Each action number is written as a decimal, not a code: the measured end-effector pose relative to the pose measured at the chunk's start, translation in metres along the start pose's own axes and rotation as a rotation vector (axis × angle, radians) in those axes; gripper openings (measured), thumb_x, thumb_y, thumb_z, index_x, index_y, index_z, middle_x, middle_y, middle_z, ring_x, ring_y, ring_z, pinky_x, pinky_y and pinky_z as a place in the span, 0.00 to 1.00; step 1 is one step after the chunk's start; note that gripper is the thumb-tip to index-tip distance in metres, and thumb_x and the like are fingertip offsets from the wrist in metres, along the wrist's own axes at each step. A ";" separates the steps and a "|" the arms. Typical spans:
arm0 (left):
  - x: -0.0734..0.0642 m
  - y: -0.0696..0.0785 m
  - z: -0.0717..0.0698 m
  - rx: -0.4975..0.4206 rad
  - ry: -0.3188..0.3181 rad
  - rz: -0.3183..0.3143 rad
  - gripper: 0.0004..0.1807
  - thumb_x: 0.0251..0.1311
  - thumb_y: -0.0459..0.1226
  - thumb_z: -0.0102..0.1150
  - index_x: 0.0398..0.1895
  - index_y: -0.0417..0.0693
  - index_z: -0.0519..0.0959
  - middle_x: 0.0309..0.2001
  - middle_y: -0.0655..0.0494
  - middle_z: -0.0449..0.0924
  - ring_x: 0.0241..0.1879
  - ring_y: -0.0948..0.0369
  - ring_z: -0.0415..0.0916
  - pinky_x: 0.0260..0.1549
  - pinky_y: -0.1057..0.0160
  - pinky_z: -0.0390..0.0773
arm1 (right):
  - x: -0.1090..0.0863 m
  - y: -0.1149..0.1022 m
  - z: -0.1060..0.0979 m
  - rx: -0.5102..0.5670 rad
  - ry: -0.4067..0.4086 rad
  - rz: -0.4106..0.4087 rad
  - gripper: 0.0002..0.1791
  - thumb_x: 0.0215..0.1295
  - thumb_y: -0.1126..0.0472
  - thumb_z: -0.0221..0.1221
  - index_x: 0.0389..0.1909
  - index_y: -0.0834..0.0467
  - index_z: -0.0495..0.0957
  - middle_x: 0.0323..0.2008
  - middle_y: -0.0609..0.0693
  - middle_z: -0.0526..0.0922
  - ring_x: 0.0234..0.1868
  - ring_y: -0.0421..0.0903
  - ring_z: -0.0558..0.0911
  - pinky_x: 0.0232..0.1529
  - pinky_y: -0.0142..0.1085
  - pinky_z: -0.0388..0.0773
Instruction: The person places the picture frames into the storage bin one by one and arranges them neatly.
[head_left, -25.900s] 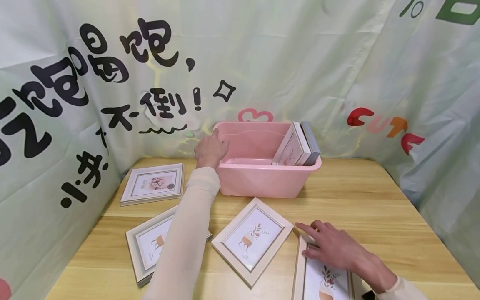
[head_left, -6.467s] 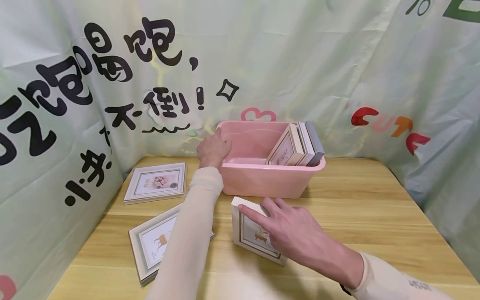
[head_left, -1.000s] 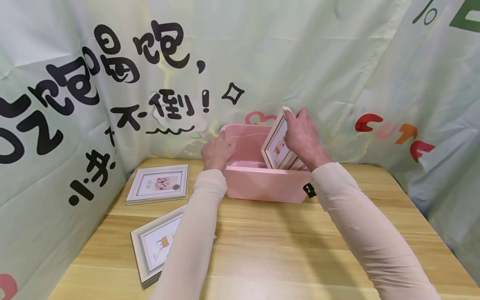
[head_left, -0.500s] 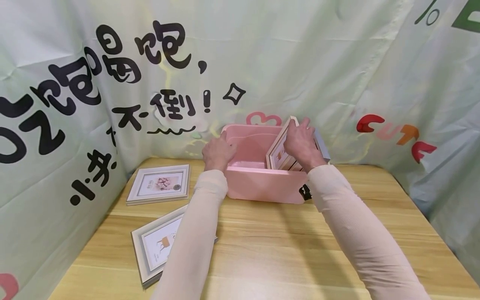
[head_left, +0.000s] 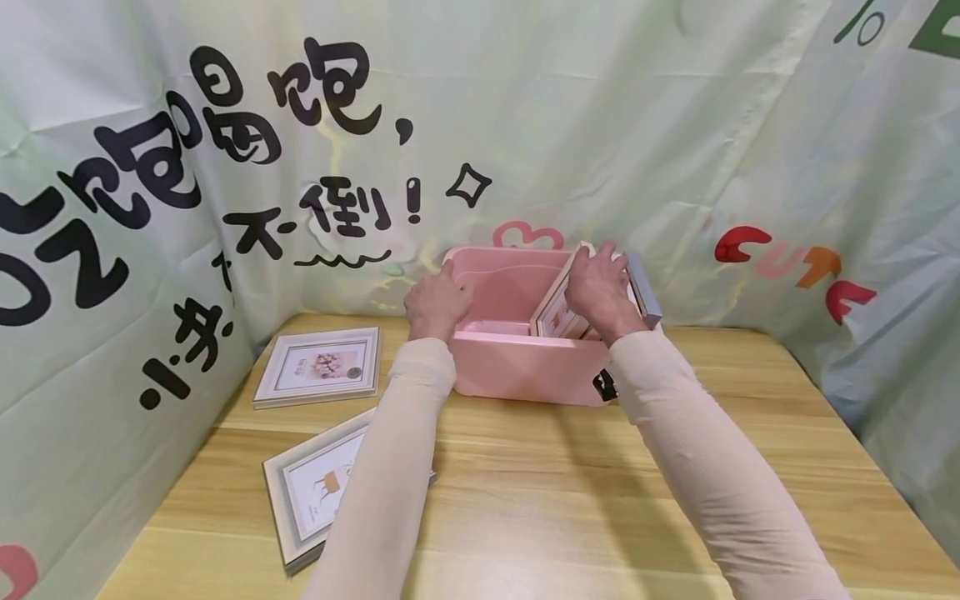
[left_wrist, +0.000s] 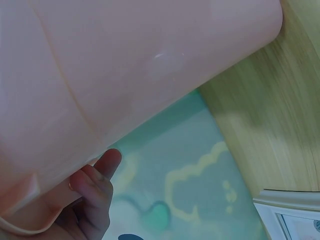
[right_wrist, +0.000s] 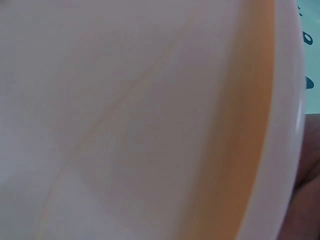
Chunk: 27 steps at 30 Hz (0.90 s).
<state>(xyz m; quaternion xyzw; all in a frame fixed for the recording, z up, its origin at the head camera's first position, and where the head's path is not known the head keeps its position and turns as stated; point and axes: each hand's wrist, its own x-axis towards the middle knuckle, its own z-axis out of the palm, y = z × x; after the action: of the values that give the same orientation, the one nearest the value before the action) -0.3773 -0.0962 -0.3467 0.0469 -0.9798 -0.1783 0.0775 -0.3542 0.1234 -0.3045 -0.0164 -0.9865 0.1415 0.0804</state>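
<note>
On the wooden surface [head_left: 510, 500] before you stands the pink plastic bin [head_left: 525, 367], your left grip [head_left: 437, 304] curled round its left rim. Inside, the cream picture frame [head_left: 555, 318] leans rightward, its upper edge held in your right grip [head_left: 602, 290], its printed face showing lower left.

The wood-grain table [head_left: 540, 517] in front of me is light brown, its grain running from side to side and its two back corners rounded off. A pink plastic bin [head_left: 525, 371] stands upright near the back edge. Just left of it, a pale picture frame [head_left: 318, 367] lies flat and face up, showing a pink bouquet [head_left: 336, 365]. Nearer the front, a cream picture frame [head_left: 300, 504] lies face up too, turned at an angle, partly hidden from here. The tabletop shines with glare towards the front.
</note>
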 end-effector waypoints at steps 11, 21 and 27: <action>0.000 -0.001 0.002 0.003 0.001 0.000 0.36 0.63 0.55 0.37 0.75 0.59 0.56 0.33 0.42 0.78 0.35 0.47 0.78 0.32 0.51 0.78 | -0.001 0.001 0.012 0.011 0.033 -0.011 0.33 0.67 0.65 0.45 0.70 0.75 0.49 0.62 0.79 0.51 0.61 0.79 0.53 0.61 0.65 0.59; 0.000 0.000 0.002 0.009 0.005 0.004 0.36 0.63 0.55 0.38 0.75 0.59 0.56 0.32 0.42 0.77 0.33 0.47 0.78 0.31 0.51 0.78 | -0.004 0.001 0.020 -0.001 0.100 -0.015 0.31 0.67 0.64 0.45 0.67 0.75 0.54 0.60 0.76 0.55 0.61 0.76 0.55 0.60 0.64 0.59; 0.001 0.001 0.002 0.016 0.017 0.006 0.35 0.64 0.55 0.37 0.75 0.59 0.56 0.30 0.43 0.77 0.31 0.48 0.77 0.30 0.52 0.78 | -0.005 -0.001 0.023 -0.041 0.123 -0.012 0.29 0.68 0.63 0.43 0.66 0.75 0.56 0.60 0.76 0.57 0.60 0.74 0.58 0.57 0.63 0.61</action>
<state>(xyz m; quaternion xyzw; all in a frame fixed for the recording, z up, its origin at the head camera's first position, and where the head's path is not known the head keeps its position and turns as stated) -0.3783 -0.0948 -0.3485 0.0461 -0.9806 -0.1700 0.0859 -0.3531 0.1163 -0.3268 -0.0210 -0.9826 0.1194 0.1411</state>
